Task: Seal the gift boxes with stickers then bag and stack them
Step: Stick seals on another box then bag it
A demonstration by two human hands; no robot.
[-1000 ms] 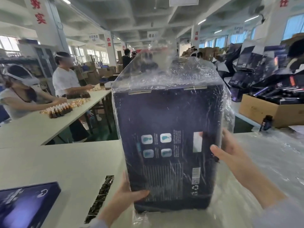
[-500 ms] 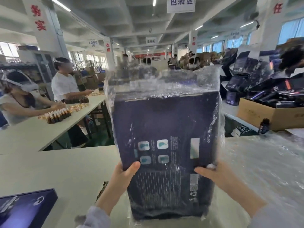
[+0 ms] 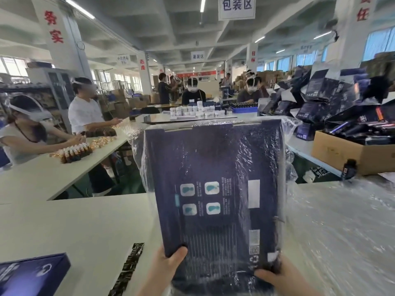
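Observation:
A dark blue gift box [image 3: 215,178] stands upright in front of me inside a clear plastic bag [image 3: 287,159], printed back face toward me. My left hand [image 3: 165,268] grips its lower left corner with the thumb on the face. At the lower right corner my right hand [image 3: 277,278] holds the box through the plastic. A black sticker strip [image 3: 128,268] lies on the white table [image 3: 81,227] to the left. A second blue gift box [image 3: 32,274] lies flat at the bottom left.
A heap of clear plastic bags [image 3: 346,227] covers the table on the right. Behind it sits a cardboard carton [image 3: 350,154] of dark items, a small dark bottle [image 3: 349,167], and piled blue boxes [image 3: 320,99]. Other workers sit at tables left and beyond.
The bag's loose top has dropped down around the box. Both my hands slid down to the box's bottom corners, and the view tilted upward.

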